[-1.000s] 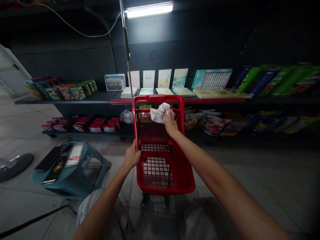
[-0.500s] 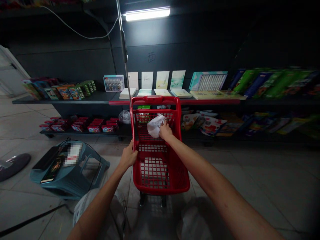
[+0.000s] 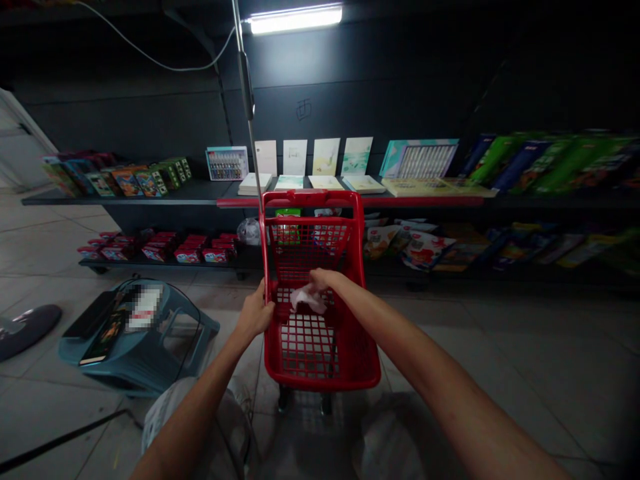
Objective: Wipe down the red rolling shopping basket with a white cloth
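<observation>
A red plastic shopping cart point(image 3: 371, 357) with grid walls stands in front of me, its handle end toward the shelf. My left hand point(image 3: 256, 312) is closed around the cart's left rim. Inside the basket, my right hand point(image 3: 320, 280) grips a crumpled white cloth point(image 3: 307, 300), which hangs low near the step in the basket's grid. The fingers of the right hand are partly hidden behind the wrist. A thin metal pole point(image 3: 254, 147) rises along the cart's left side.
Behind the cart runs a dark shelf point(image 3: 190, 193) with notebooks point(image 3: 327, 157), marker sets and snack bags point(image 3: 425, 247). Small red boxes point(image 3: 190, 248) line the lower shelf. At left, a blue-grey stool point(image 3: 175, 300) carries a phone-like item and papers. A lamp point(image 3: 296, 19) glows above.
My right hand has moved down with the white cloth, from the basket's far grid wall to its lower middle. My left hand stays on the rim.
</observation>
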A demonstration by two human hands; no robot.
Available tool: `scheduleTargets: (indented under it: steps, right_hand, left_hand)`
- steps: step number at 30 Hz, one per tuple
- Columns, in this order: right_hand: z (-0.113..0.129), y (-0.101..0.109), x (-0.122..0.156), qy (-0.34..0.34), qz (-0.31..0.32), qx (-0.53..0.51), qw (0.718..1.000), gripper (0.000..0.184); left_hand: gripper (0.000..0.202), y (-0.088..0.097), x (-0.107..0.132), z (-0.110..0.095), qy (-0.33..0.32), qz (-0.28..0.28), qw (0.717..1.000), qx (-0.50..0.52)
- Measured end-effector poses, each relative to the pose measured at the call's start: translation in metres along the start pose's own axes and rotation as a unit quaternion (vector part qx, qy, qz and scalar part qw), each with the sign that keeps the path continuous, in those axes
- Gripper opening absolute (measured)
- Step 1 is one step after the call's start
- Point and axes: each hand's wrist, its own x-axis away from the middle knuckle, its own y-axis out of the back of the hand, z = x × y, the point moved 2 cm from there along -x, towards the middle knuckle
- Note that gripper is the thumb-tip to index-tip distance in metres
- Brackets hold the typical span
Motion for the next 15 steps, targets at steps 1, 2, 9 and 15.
scheduleTargets:
  steps: [1,2,9,15]
  right_hand:
    - [0.002,0.005,-0.002,0.006,-0.011,-0.004,1.0,0.038]
    - [0.002,0.01,-0.004,0.013,-0.02,-0.007,1.0,0.036]
    - [-0.018,0.063,-0.008,-0.045,-0.349,-0.105,0.93,0.046]
    - [-0.023,0.047,-0.009,-0.095,-0.287,-0.079,0.95,0.045]
  left_hand:
    - [0.07,0.0,0.0,0.0,0.002,0.001,1.0,-0.003]
    - [0.071,0.001,0.0,0.0,0.005,0.002,1.0,-0.006]
    - [0.071,0.003,-0.001,0.001,0.006,0.002,1.0,-0.007]
    - [0.072,0.002,0.0,0.003,-0.01,-0.004,1.0,-0.004]
